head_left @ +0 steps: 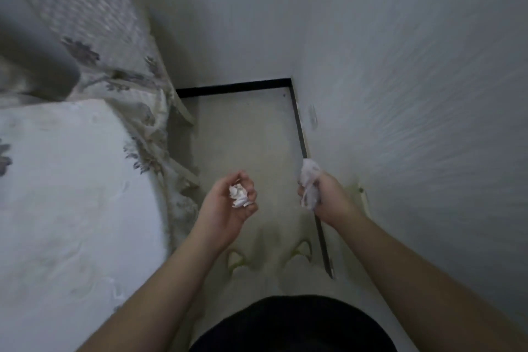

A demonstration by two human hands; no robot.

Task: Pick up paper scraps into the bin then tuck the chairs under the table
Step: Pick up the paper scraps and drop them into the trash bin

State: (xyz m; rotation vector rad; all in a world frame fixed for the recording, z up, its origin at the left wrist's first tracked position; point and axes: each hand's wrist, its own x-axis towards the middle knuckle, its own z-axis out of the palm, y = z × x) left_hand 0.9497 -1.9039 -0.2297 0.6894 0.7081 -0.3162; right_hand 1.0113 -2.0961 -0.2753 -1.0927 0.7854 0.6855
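Above the floor (pixel 251 134), crumpled scraps (pixel 239 195) are cupped loosely in the left hand (pixel 228 203), a wad (pixel 310 180) clenched in the right hand (pixel 323 194); spillage likely from the looser grip.

No legible text, label, brand, number or sign appears in the head view. The crumpled paper scraps (pixel 239 195) show no readable print, and blur softens every surface.

Dim light. Pale walls (pixel 371 37) meet a beige floor (pixel 251 128) along a black skirting strip (pixel 234 87). Floral cloth (pixel 120 86) drapes at left.
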